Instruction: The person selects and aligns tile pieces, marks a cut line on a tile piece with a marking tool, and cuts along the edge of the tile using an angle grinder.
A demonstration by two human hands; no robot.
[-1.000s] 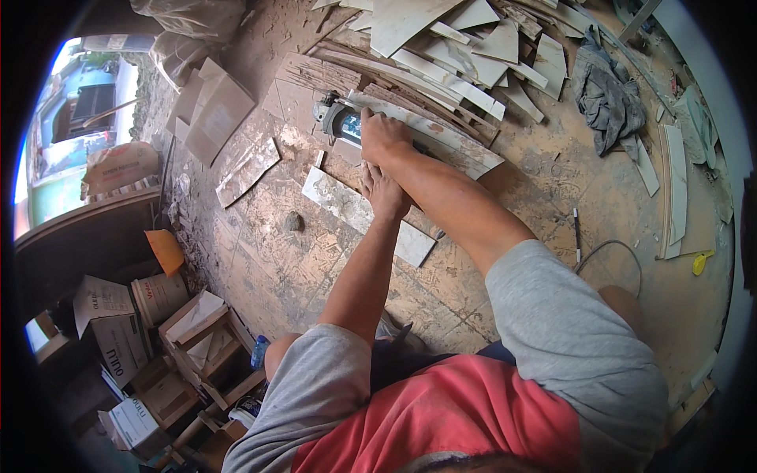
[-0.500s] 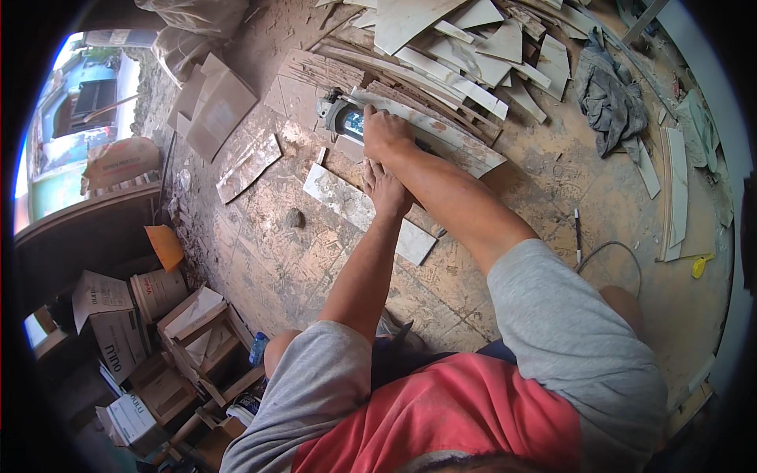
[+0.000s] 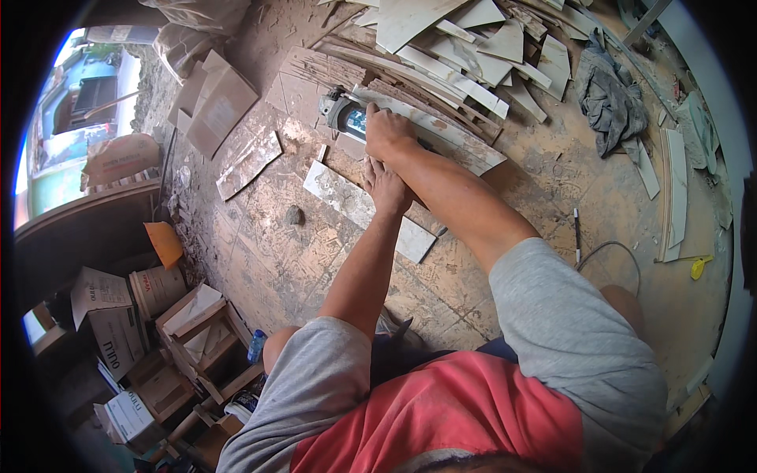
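My right hand (image 3: 388, 132) is wrapped round the blue and grey body of an angle grinder (image 3: 352, 120). The tool's guarded head points left, over a dusty marbled tile strip (image 3: 465, 150); its disc is hard to make out. Just below, my left hand (image 3: 385, 189) lies with fingers spread on a second white tile strip (image 3: 339, 194), close under my right wrist. This strip rests slantwise on the dirty floor, with a small sliver of tile (image 3: 322, 153) at its upper left end.
Broken tile offcuts (image 3: 465, 59) are heaped beyond the grinder. A grey cloth (image 3: 607, 94) lies to the right. Left of my hands are a loose tile piece (image 3: 249, 165) and a small stone (image 3: 294, 215). Boxes (image 3: 114, 335) and a wooden frame (image 3: 206, 335) stand lower left.
The grinder and my right hand have shifted very slightly to the right. My left hand stays on the tile strip.
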